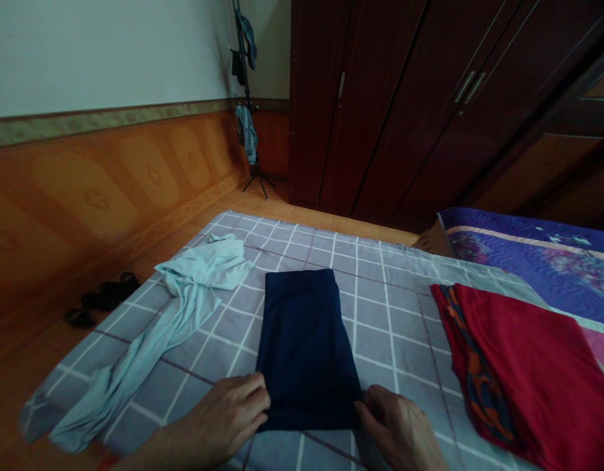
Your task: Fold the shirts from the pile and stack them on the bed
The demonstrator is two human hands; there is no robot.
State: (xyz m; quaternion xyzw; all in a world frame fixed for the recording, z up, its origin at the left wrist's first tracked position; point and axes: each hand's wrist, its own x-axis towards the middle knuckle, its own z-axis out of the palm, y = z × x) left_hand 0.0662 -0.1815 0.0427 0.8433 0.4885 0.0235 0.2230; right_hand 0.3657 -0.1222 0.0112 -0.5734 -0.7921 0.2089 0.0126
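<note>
A navy blue folded garment (pixel 306 347) lies flat on the grey checked bed cover (pixel 380 314), in the middle of the head view. Its exact kind cannot be told. My left hand (pixel 237 412) pinches its near left edge, fingers curled closed. At the near right corner, my right hand (pixel 397 422) grips the cloth between thumb and fingers. Both hands rest low, close to the bed. Left of the navy cloth lies a crumpled pale mint garment (pixel 198 281), one long part trailing toward the near left. To the right is a red garment (pixel 522 353) with an orange-and-blue patterned strip.
A dark red wardrobe (pixel 370 118) stands beyond the bed. Near the corner is a coat stand (pixel 247 85) with clothes and a cap. Dark footwear (pixel 105 297) sits on the floor at left. A purple patterned quilt (pixel 537 242) lies at the far right.
</note>
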